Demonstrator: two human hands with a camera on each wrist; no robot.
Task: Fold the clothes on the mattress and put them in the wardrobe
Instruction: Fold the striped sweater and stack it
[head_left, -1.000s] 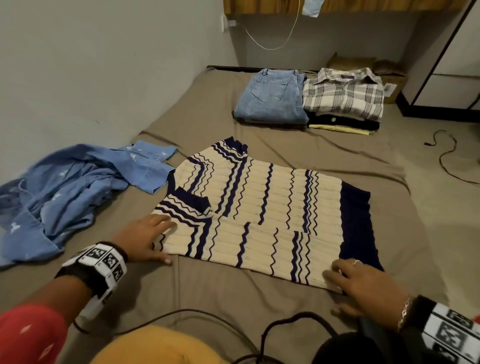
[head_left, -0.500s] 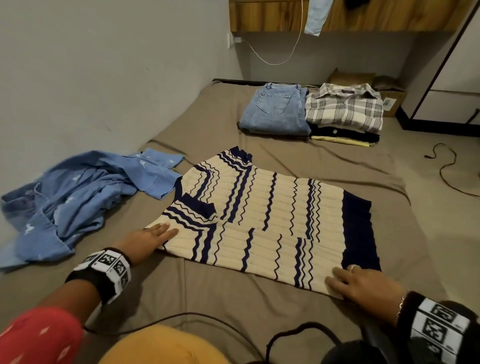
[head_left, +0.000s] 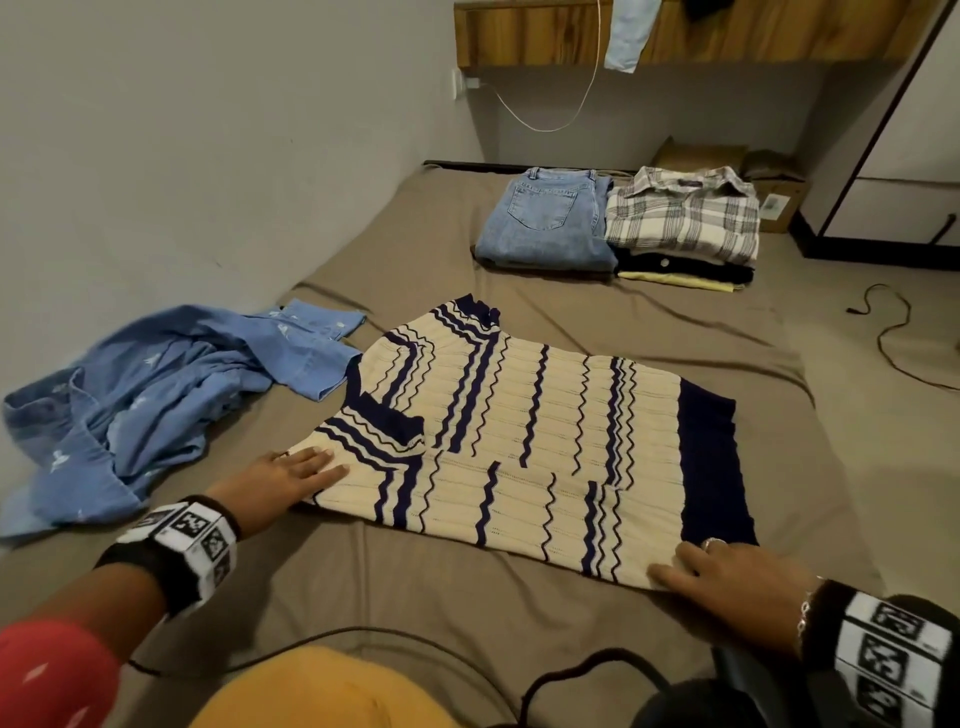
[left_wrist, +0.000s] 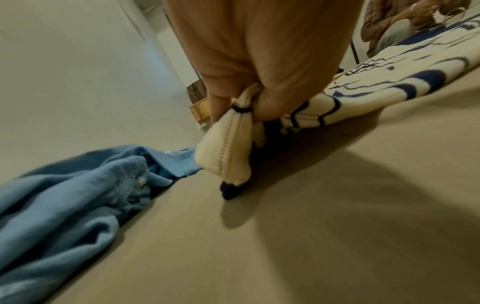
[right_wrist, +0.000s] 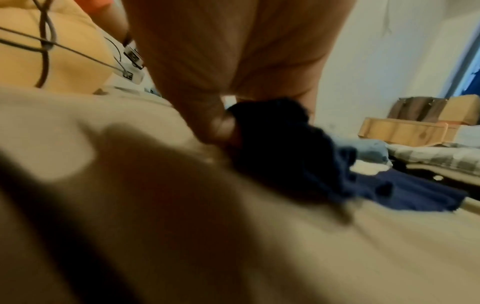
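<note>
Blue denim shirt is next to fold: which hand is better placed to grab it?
Left. The left hand pinches the striped sweater's collar-end corner right beside the crumpled blue shirt. The right hand grips the navy hem on the far side from it.

Dim, soft indoor light; head view sharp, wrist views blurred, right wrist worst, with broad shadows.
</note>
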